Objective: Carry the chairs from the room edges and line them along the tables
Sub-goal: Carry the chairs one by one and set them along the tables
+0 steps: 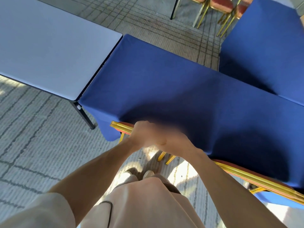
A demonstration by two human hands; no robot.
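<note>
Beige sleeve; left hand on ribbed gilt chair

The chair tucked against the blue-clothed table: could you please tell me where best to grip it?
Grip the chair by its gold top rail, coming from the aisle side, behind its back. The seat is hidden under the blue tablecloth, so that rail is the exposed, reachable part; the left hand grips it there.

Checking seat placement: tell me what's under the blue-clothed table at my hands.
A gold-framed chair is pushed in: its back rail and some legs show. The blue cloth hides its seat and the table's legs.
</note>
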